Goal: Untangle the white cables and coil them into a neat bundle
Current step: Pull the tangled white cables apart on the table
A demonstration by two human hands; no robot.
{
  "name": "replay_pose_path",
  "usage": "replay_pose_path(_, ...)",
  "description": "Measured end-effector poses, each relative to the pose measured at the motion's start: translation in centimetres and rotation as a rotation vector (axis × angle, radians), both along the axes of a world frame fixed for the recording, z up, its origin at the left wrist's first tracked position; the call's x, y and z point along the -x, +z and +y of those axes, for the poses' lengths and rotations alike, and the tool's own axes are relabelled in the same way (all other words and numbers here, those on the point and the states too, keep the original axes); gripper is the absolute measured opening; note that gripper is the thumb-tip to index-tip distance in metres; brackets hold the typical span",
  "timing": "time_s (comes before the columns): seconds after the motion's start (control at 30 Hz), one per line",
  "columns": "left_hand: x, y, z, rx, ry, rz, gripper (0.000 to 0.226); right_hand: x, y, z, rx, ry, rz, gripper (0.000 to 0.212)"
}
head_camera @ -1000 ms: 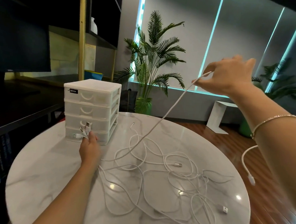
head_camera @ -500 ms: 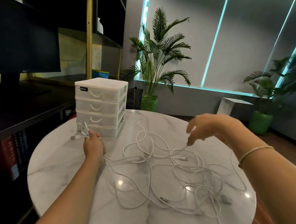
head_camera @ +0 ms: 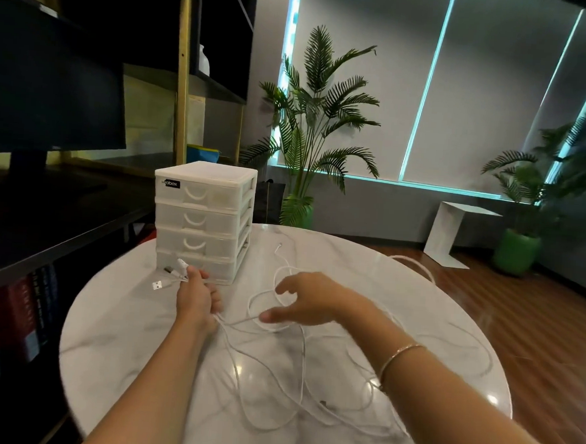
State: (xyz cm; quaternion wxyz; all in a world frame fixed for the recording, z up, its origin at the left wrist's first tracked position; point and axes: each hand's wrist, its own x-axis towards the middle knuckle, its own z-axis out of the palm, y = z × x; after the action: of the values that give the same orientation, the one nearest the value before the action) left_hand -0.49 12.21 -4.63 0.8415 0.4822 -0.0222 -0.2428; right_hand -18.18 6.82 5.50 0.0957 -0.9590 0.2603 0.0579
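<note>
Several white cables (head_camera: 296, 376) lie tangled in loose loops across the round marble table (head_camera: 112, 348). My left hand (head_camera: 196, 296) grips a bunch of their plug ends (head_camera: 171, 278), which stick out toward the drawer unit; the strands trail from under my fist to the right. My right hand (head_camera: 305, 301) hovers low over the tangle just right of the left hand, fingers spread and slightly curved, thumb tip near a strand. It holds nothing that I can make out. One cable runs over the table's far right edge.
A white plastic drawer unit (head_camera: 202, 219) stands on the table's far left, just behind my left hand. Dark shelving and a monitor (head_camera: 53, 83) sit to the left. Potted palms (head_camera: 311, 127) and a small white side table (head_camera: 455, 231) stand beyond on the wooden floor.
My right hand came down from a high lift, let the raised cable fall, and moved left toward the left hand over the tangle. The left hand kept its grip on the plug ends.
</note>
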Motion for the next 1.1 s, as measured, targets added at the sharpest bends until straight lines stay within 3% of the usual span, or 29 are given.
replay_pose_path(0.13,-0.1,0.6,-0.1,0.125,-0.112,0.042,0.039,-3.7,-3.6,1.1,-0.167,0.02,-0.004,0.094)
replay_pose_path(0.23,-0.3,0.9,0.0,0.169,-0.126,0.036,0.038,-4.9,-4.6,1.4,-0.269,0.029,0.005,0.097)
replay_pose_path(0.43,-1.4,0.8,-0.2,0.114,-0.034,0.043,0.04,-4.6,-3.7,1.5,-0.249,0.064,0.144,0.064)
replay_pose_path(0.63,-1.7,0.0,-0.5,0.054,0.025,0.023,0.039,-1.4,-2.4,-0.4,-0.417,-0.016,0.255,0.05)
replay_pose_path(0.83,-1.3,0.0,-0.6,0.033,0.036,0.023,0.039,1.8,-3.0,-1.8,-0.738,-0.064,0.265,0.044)
replay_pose_path(0.97,-1.5,-0.2,-0.5,-0.02,0.063,-0.001,0.04,3.7,-2.8,-3.0,-0.741,-0.093,0.326,0.046)
replay_pose_path(1.1,-1.5,-0.2,-0.5,-0.068,0.074,-0.025,0.039,4.3,-2.3,-4.4,-0.702,-0.125,0.254,0.044)
